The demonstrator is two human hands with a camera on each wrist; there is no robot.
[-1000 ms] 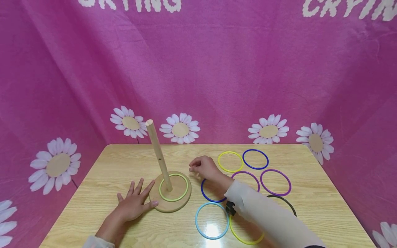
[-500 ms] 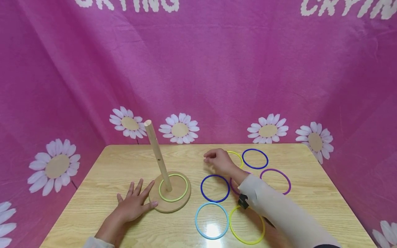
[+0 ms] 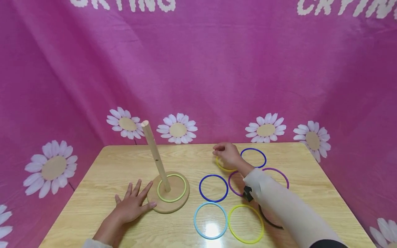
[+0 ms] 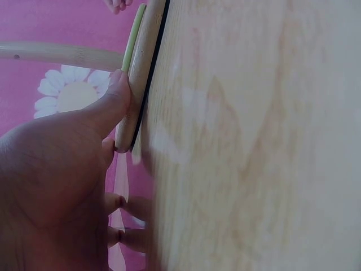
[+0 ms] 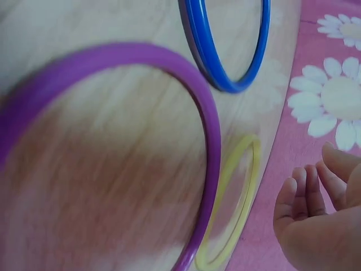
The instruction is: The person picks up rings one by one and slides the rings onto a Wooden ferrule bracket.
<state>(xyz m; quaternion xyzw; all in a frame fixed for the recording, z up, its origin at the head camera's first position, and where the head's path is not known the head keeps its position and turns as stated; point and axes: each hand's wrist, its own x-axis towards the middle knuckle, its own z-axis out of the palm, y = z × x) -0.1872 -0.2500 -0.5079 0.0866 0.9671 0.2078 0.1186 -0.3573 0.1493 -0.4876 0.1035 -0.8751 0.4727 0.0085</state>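
A wooden peg (image 3: 157, 160) stands up from a round wooden base (image 3: 167, 207), with a lime-green ring (image 3: 159, 194) lying around the peg's foot. My left hand (image 3: 131, 205) lies beside the base, fingers spread on the table and thumb on the base's edge; the left wrist view shows the thumb (image 4: 110, 101) pressed there, close to the ring. Over a yellow ring (image 3: 223, 168) at the back hovers my right hand (image 3: 228, 155), partly covering it. In the right wrist view, its fingers (image 5: 286, 197) are loosely bent, hold nothing, and stand apart from the yellow ring (image 5: 252, 169).
On the right half of the table (image 3: 124, 162) lie blue rings (image 3: 200, 187), purple rings (image 3: 229, 186), a light blue ring (image 3: 194, 220), another yellow ring (image 3: 263, 227) and a black ring (image 3: 270, 223), partly under the right sleeve (image 3: 285, 206). A pink daisy-patterned cloth (image 3: 211, 86) surrounds the table.
My right hand has moved right and back, from beside the base to over the far yellow ring. The front-left blue ring is uncovered now. My left hand has stayed in place.
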